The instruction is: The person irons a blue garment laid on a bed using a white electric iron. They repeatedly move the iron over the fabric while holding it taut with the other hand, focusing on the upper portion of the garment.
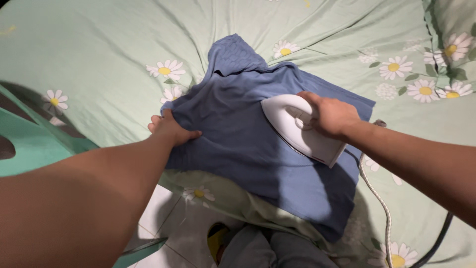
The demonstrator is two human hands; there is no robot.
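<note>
At the near edge of the bed [99, 59], a blue shirt [248, 149] lies spread on the green daisy sheet, its lower end hanging over that edge. The left hand [171, 130] presses flat on the shirt's left side, fingers curled into the cloth. The right hand [331, 115] grips the handle of a white iron [297, 131] resting on the shirt's right part. A cord [379, 198] trails along the sheet to the right.

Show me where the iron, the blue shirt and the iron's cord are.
iron [292, 130], head view, on its white body.
blue shirt [238, 144], head view, on the flat middle of the cloth.
cord [379, 198], head view, on the braided stretch over the sheet.
</note>
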